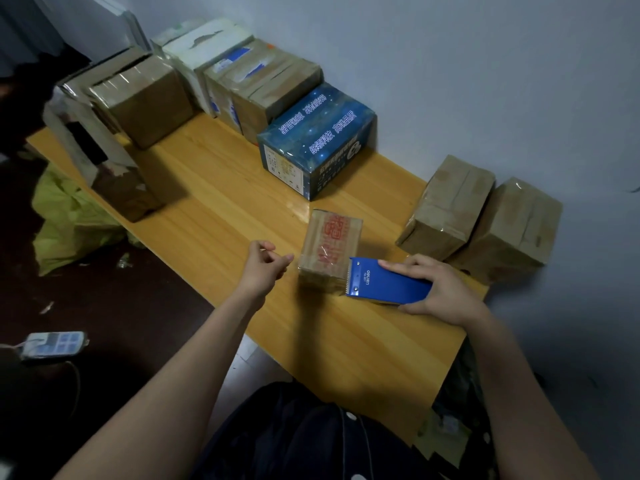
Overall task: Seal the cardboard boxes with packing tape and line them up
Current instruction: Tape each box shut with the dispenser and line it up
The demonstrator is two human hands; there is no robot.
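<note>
A small cardboard box (330, 245) with red print and shiny tape on top stands near the front of the wooden table (225, 209). My right hand (440, 289) grips a blue tape dispenser (388, 284), whose toothed edge touches the box's near right corner. My left hand (265, 268) hovers just left of the box with fingers loosely curled, holding nothing. A row of taped boxes runs along the wall, ending in a blue printed box (318, 140).
Two brown taped boxes (481, 216) sit at the right against the wall. More cardboard boxes (138, 102) stand at the table's far left end. On the dark floor lie a yellow-green bag (72, 223) and a power strip (52, 344).
</note>
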